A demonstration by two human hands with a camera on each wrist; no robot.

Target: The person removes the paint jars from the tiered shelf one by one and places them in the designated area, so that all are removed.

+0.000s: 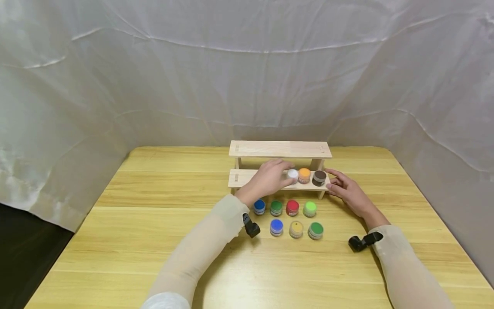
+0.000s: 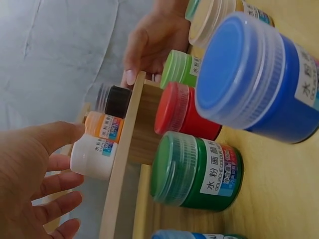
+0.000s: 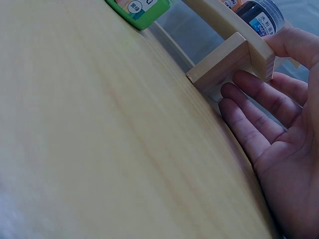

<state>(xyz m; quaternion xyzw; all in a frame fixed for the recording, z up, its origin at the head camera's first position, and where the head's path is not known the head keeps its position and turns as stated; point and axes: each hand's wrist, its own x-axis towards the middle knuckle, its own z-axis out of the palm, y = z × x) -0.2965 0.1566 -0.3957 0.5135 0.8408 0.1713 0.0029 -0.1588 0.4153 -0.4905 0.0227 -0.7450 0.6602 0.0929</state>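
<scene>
In the head view my left hand (image 1: 270, 177) reaches over the lower board of a two-tier wooden rack (image 1: 279, 149). Its thumb and index finger pinch a white gouache paint jar (image 2: 92, 157), which stands on that board. Beside it are an orange paint jar (image 1: 304, 175) and a dark paint jar (image 1: 319, 177), in a row toward the right end. My right hand (image 1: 349, 194) holds the right end of the lower board. In the right wrist view the thumb lies at the board's top edge, close to the dark jar, with the other fingers bent below.
Several paint jars stand in two rows on the table before the rack: a dark blue jar (image 1: 259, 207), green jar (image 1: 276, 207), red jar (image 1: 292, 207) and light green jar (image 1: 310, 208) behind; a blue jar (image 1: 276, 227), yellow jar (image 1: 296, 229) and another green jar (image 1: 315, 230) in front.
</scene>
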